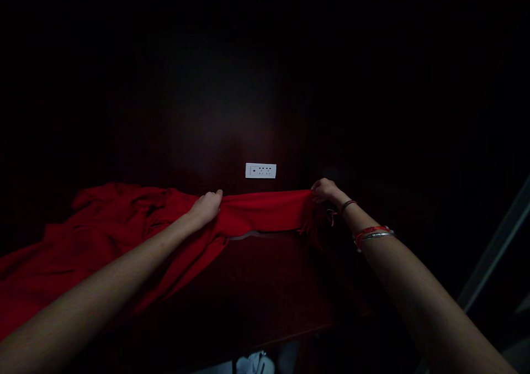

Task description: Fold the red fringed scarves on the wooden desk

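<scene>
A red cloth (124, 225) with a fringed end lies spread over a dark wooden surface (265, 285), bunched at the left. My left hand (208, 204) is closed on the cloth near its middle. My right hand (324, 190) pinches the fringed end at the right, and the stretch of cloth between the hands is pulled taut. Red and silver bangles (372, 233) sit on my right forearm.
A white wall socket plate (260, 170) sits on the dark wall just behind the cloth. The surface's front edge runs along the bottom, with something white (256, 363) below it. A pale slanted bar (497, 247) stands at the right. The room is very dark.
</scene>
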